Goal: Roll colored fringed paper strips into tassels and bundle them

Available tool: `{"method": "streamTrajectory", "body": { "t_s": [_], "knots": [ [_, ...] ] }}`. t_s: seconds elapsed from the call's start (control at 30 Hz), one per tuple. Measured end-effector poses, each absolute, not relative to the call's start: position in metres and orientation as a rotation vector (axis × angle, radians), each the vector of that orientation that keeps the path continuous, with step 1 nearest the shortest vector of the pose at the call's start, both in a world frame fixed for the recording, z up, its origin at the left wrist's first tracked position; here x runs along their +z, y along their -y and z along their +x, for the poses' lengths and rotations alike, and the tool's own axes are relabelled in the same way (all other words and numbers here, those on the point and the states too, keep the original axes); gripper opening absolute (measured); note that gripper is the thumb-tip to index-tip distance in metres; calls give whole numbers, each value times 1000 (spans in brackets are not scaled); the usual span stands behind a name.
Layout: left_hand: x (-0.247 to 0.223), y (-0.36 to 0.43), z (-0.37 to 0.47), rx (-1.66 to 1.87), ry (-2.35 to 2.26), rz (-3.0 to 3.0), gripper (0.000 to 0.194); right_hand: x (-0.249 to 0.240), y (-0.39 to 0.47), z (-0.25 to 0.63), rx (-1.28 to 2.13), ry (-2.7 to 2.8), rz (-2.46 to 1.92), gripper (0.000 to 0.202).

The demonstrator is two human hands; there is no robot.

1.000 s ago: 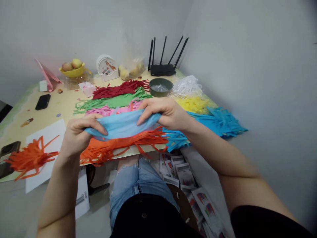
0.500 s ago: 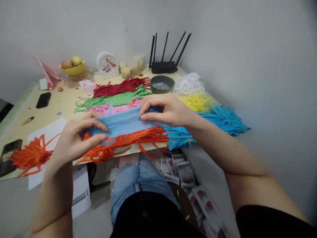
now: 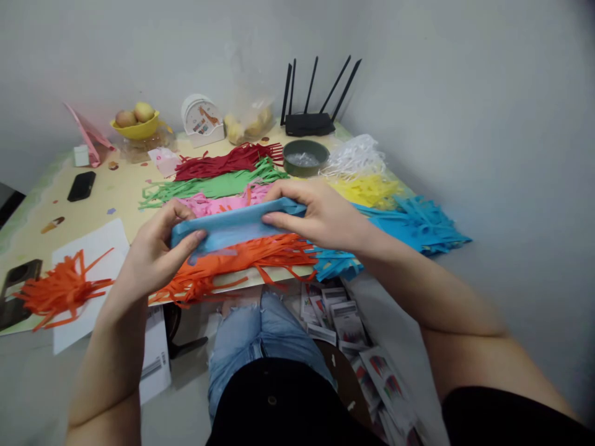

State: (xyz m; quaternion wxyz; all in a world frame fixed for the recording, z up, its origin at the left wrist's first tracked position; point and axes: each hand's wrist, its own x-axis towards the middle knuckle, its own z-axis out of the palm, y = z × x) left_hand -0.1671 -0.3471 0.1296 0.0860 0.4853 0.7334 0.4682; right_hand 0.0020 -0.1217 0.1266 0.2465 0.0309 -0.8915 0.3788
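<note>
A folded light blue strip [image 3: 232,224] is stretched between my hands above the table. My left hand [image 3: 162,244] pinches its left end between thumb and fingers. At the right end, my right hand [image 3: 311,210] grips it the same way. Just below the strip lies an orange fringed bundle [image 3: 260,251]. Beyond it are pink [image 3: 211,203], green [image 3: 209,186] and dark red [image 3: 223,162] fringed bundles. Blue fringed pieces [image 3: 418,226] spread under and past my right forearm.
An orange tassel [image 3: 65,288] rests on white paper [image 3: 114,238] at left. A green bowl [image 3: 304,158], router [image 3: 309,124], white fringe [image 3: 357,155] and yellow fringe [image 3: 372,191] are farther back. Two phones, fruit in a yellow bowl [image 3: 134,131] and a bag stand around.
My left hand has moved right and slightly up, its fingers closing more on the strip. The strip has turned and looks narrower, with its upper edge folded over.
</note>
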Motion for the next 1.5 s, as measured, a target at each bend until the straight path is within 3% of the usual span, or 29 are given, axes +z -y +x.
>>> {"method": "streamTrajectory", "body": {
  "t_s": [0.33,0.5,0.67,0.77,0.87,0.97,1.23,1.5],
  "knots": [
    [118,351,-164,1769,-1643,1235,2,111,123,0,1489,2108,291,20],
    [122,351,-160,1740,-1684,1365,17,108,121,-2,1551,2083,255,18],
    [118,351,-155,1629,-2116,1567,25,112,128,-1,1355,2203,142,19],
    [114,349,-151,1591,-2318,1521,17,112,134,0,1181,2219,65,22],
    [114,347,-150,1478,-2387,1550,28,110,136,0,1105,2265,-2,25],
    [114,347,-152,1423,-2430,1604,11,109,135,0,1096,2285,-60,11],
    [113,349,-151,1793,-1872,1075,20,106,138,0,1562,2081,17,13],
    [112,342,-147,1947,-1637,1014,11,104,139,-5,1690,1968,45,15]
  ]
}}
